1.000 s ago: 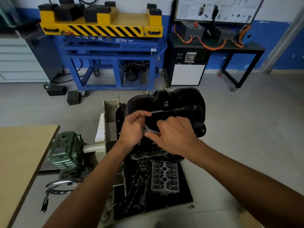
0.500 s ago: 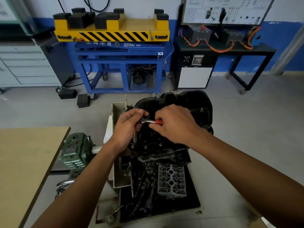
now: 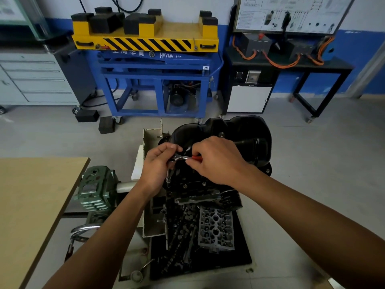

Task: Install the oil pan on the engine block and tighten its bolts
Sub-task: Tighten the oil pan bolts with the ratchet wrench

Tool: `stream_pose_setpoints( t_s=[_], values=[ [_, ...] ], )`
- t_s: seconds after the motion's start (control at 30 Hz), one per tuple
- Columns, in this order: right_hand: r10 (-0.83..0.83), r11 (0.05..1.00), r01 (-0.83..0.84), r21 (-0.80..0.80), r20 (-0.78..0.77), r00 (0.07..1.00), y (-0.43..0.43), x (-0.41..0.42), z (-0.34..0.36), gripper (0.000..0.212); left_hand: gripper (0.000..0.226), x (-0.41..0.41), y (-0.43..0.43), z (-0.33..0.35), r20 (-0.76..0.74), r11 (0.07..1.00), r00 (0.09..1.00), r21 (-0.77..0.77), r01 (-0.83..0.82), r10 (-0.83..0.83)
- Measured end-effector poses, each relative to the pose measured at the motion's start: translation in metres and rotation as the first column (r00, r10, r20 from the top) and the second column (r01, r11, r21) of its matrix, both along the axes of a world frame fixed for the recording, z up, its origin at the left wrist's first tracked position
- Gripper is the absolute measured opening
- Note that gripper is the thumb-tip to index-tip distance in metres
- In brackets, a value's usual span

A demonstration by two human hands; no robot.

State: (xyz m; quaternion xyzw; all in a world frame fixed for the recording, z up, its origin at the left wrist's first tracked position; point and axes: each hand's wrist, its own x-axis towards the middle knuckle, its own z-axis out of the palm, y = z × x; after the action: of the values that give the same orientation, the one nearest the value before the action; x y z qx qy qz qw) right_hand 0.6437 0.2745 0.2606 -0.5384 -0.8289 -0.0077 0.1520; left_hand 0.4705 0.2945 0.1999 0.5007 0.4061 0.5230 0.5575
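Looks like bolt tightening at the near-left flange. Got pan [image 3: 239, 134] seated on block [image 3: 193, 184], sump up, spanning 12 to 2 o'clock from the hands.

Pinching the ratchet [image 3: 181, 157] head with left grip [image 3: 158, 163], fingers curled over it from above. Wrapping the red handle end with right grip [image 3: 216, 161], fingers closed round it, most of the handle hidden inside.

Running ratchet long axis roughly 9-to-3, near level: head at 9, handle at 3. Dropping extension [image 3: 168, 176] straight to 6 o'clock from the head, down to the flange at the pan's near-left corner. Can't tell whether the socket sits fully on a bolt, too small.

Key relation: upright extension as pivot, handle square to it, right grip on the outboard end. So swinging with the right, steadying the top with the left.

Judging the tightening sweep as handle from 3 toward 5–6 o'clock, toward the body and away from the pan wall just at 12 of the handle. Tight on the far side, so expect short strokes.

Seeing more bolt heads [image 3: 204, 183] along the near flange at 3 o'clock of the socket, likely next.

Risk: side load tipping the extension off the bolt. Keep left grip pressing straight down.
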Motion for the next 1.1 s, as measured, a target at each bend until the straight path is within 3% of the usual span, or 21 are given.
stream_pose_setpoints(
  t_s=[0.27,0.43,0.57,0.67,0.8,0.93,1.1],
  values=[
    [0.072,0.997,-0.072,-0.004,0.063,0.995,0.011,-0.002,0.005,0.028,0.024,0.0,-0.008,-0.011,0.043,1.0,0.999,-0.005,-0.006,0.006],
    [0.181,0.983,-0.177,-0.043,0.118,0.976,0.026,-0.015,0.013,0.023,0.033,-0.017,0.0,-0.014,0.063,0.98,0.978,0.008,0.198,-0.198],
    [0.247,0.964,-0.238,-0.115,0.064,0.967,0.038,-0.02,0.014,0.032,0.015,-0.018,0.0,-0.008,-0.033,0.938,0.939,0.047,0.343,-0.341],
    [0.242,0.961,-0.237,-0.139,0.024,0.97,0.038,-0.021,0.008,0.033,0.03,-0.015,-0.001,-0.005,-0.073,0.951,0.95,0.044,0.306,-0.303],
    [0.204,0.975,-0.197,-0.105,0.059,0.977,0.034,-0.011,0.007,0.015,0.036,-0.007,-0.001,-0.005,-0.04,0.99,0.99,0.036,0.137,-0.136],
    [0.153,0.985,-0.141,-0.098,0.128,0.98,0.019,-0.004,0.012,0.031,0.029,-0.002,0.004,-0.008,0.043,0.999,0.999,-0.037,-0.025,0.027],
    [0.179,0.974,-0.166,-0.154,0.079,0.981,-0.011,-0.017,0.016,0.047,0.031,0.006,0.01,-0.009,0.044,0.994,0.994,-0.032,-0.102,0.103]
  ],
)
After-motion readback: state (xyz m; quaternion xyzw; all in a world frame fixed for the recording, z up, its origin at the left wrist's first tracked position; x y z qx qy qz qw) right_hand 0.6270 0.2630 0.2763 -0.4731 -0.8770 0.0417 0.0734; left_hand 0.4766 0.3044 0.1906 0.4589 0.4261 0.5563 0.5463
